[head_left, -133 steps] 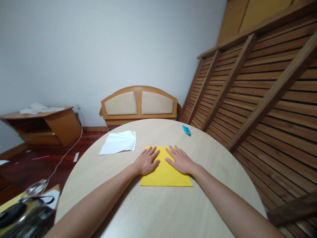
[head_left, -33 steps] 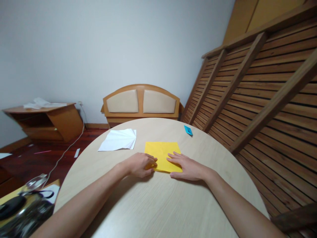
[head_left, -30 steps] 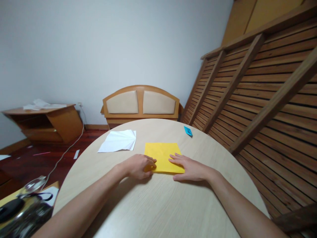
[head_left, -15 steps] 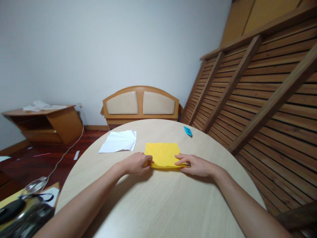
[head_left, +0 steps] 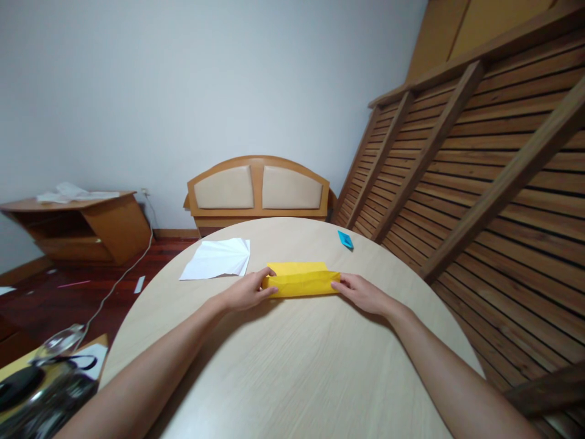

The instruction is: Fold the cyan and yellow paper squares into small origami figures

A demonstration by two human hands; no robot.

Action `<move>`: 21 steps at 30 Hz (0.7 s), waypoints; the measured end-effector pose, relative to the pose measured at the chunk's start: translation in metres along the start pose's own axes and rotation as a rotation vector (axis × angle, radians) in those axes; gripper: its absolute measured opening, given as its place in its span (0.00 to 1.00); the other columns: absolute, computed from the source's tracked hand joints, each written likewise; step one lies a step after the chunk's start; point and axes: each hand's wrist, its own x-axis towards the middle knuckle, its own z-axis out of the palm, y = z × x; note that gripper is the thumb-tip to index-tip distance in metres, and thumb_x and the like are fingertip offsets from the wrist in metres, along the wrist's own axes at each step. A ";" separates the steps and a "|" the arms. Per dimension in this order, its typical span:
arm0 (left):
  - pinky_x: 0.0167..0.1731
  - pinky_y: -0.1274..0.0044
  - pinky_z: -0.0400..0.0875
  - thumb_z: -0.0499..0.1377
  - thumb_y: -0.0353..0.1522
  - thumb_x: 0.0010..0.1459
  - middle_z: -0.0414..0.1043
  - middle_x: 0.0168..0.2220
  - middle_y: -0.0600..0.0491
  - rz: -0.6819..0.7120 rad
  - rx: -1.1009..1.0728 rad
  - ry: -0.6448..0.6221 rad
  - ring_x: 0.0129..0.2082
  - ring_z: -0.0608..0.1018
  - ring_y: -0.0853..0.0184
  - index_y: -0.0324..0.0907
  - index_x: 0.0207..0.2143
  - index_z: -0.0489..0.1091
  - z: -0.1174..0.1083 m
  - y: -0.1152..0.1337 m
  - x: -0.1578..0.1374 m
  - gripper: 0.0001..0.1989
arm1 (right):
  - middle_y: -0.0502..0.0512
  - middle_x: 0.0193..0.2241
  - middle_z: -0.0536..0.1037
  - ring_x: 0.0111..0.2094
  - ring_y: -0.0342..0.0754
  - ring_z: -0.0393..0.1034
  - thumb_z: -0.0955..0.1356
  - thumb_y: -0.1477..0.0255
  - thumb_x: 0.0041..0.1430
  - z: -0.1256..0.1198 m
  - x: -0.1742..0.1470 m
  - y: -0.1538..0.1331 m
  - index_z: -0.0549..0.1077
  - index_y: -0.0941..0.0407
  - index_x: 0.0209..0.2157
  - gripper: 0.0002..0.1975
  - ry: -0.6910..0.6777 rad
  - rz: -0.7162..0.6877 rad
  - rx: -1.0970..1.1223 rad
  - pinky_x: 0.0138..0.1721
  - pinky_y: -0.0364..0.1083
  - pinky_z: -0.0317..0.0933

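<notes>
A sheet of yellow paper [head_left: 301, 285] lies on the round table in front of me, its near part folded up and over toward the far edge. My left hand [head_left: 247, 289] pinches the left end of the folded part between thumb and fingers. At the right end, my right hand [head_left: 361, 294] grips the fold in the same way, with some fingertips hidden behind the paper. A strip of the sheet's far side shows flat beyond the raised fold.
Creased white paper [head_left: 217, 258] lies on the table [head_left: 292, 366] at the left. A small blue folded paper [head_left: 345, 239] sits at the far right. Beyond stand a headboard [head_left: 258, 186], a low cabinet [head_left: 109, 228] and a leaning slatted wooden frame [head_left: 457, 177].
The near part of the yellow paper has been lifted and turned over away from me. Both hands have shifted slightly and now hold its two ends.
</notes>
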 end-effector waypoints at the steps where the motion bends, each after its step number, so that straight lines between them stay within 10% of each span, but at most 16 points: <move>1: 0.35 0.74 0.68 0.55 0.46 0.61 0.74 0.42 0.45 -0.004 -0.024 0.010 0.37 0.75 0.62 0.39 0.51 0.63 0.002 -0.003 0.000 0.23 | 0.58 0.39 0.79 0.39 0.53 0.71 0.60 0.56 0.66 0.000 0.000 0.001 0.74 0.57 0.40 0.20 0.014 -0.004 -0.002 0.42 0.50 0.64; 21: 0.31 0.76 0.65 0.52 0.35 0.62 0.76 0.35 0.47 -0.111 -0.083 0.190 0.30 0.75 0.64 0.35 0.68 0.40 0.018 -0.004 0.009 0.37 | 0.55 0.33 0.77 0.33 0.51 0.70 0.58 0.55 0.66 0.017 0.012 0.009 0.68 0.55 0.36 0.18 0.254 0.038 -0.088 0.34 0.46 0.60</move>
